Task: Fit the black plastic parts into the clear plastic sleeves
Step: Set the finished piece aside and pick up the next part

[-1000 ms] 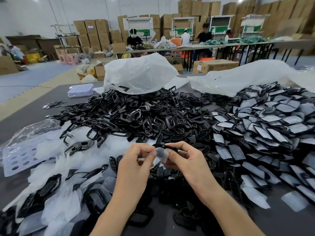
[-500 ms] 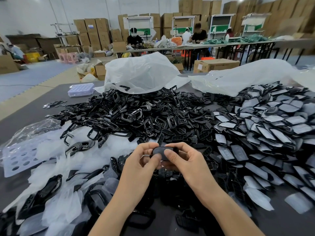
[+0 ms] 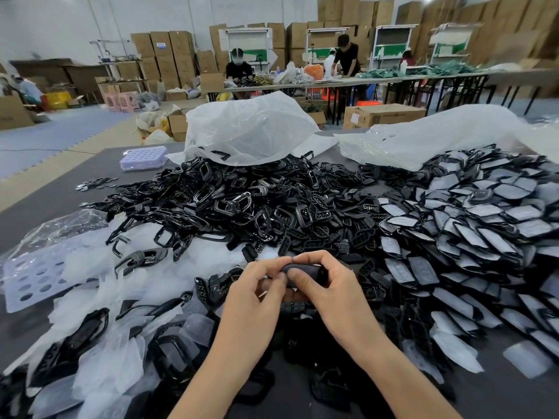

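Now the black part (image 3: 314, 275) is held low over the dark table (image 3: 60, 201), my left hand (image 3: 257, 294) and right hand (image 3: 331, 293) both pinching it; its grey haze suggests the clear sleeve (image 3: 295, 268) is on, so I'd press evenly from both ends, not twisting

Factory packing hall, or so it appears.
Cardboard boxes (image 3: 169, 46) stacked against the far wall, workers (image 3: 348, 60) at long tables (image 3: 408, 77), black plastic parts (image 3: 242, 207) heaped across the surface's (image 3: 60, 195) middle.

Bright overhead light — warped, blurred edges
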Available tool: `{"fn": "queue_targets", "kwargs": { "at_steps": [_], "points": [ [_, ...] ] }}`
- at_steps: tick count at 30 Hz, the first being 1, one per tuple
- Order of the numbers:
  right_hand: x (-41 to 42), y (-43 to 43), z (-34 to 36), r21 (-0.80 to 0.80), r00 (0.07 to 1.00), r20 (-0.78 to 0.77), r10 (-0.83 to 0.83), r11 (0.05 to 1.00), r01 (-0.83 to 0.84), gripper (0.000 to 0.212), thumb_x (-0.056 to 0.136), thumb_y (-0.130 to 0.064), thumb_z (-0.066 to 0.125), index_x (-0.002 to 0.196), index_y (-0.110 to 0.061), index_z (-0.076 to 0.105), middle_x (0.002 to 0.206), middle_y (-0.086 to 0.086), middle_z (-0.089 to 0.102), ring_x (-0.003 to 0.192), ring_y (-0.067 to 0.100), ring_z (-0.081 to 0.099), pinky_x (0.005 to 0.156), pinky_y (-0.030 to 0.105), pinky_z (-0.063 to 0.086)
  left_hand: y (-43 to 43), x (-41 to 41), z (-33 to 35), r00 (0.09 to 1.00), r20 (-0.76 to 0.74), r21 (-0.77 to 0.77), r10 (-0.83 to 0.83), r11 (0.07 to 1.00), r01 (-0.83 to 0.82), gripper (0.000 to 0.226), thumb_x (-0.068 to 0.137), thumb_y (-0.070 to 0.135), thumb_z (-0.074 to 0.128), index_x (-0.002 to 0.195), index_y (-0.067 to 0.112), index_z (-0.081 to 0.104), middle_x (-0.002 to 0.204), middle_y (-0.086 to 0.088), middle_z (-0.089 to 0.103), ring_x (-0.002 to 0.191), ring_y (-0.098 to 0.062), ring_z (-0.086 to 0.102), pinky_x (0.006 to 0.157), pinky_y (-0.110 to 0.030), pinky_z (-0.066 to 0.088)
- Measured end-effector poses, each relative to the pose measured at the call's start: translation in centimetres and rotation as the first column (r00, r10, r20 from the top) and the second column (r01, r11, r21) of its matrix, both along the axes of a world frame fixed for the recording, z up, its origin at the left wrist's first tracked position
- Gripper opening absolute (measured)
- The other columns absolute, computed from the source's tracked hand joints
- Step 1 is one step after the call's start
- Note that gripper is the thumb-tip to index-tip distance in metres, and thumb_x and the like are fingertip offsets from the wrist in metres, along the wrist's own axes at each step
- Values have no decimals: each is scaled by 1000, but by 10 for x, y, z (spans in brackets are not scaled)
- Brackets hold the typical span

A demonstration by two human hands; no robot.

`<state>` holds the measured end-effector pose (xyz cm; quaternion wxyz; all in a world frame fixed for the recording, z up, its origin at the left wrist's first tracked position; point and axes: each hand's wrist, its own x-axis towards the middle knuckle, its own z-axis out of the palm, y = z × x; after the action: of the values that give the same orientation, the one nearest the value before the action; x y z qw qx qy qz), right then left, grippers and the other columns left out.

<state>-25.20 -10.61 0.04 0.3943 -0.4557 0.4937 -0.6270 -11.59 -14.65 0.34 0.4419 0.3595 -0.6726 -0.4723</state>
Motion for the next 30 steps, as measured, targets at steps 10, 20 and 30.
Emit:
{"fn": "queue_targets", "kwargs": {
  "at_steps": [10,20,30],
  "points": [
    [-4,0,-1,12,999,-22,28,1000,-27,9,100,-13,64,107,-18,66,93,-5,79,83,13,77,72,17,58,4,0,5,1000,15,-33,3,999,-3,27,99,9,58,110,30,71,95,0,73,85,-14,73,78,-19,55],
    [-5,-1,0,14,982,187,19,1000,-22,25,105,-11,51,103,-23,73,100,8,77,79,24,75,73,25,58,4,2,7,997,-2,-61,79,995,-79,18,100,12,57,95,26,68,71,7,72,63,-5,68,60,-9,48],
    [-5,-6,-1,65,932,358,54,994,-83,28,101,-11,60,87,-27,78,94,9,76,71,20,71,69,27,58,4,1,5,998,15,-93,56,994,-55,26,98,14,59,91,38,67,71,2,70,63,-6,66,61,-11,47]
  ]
}}
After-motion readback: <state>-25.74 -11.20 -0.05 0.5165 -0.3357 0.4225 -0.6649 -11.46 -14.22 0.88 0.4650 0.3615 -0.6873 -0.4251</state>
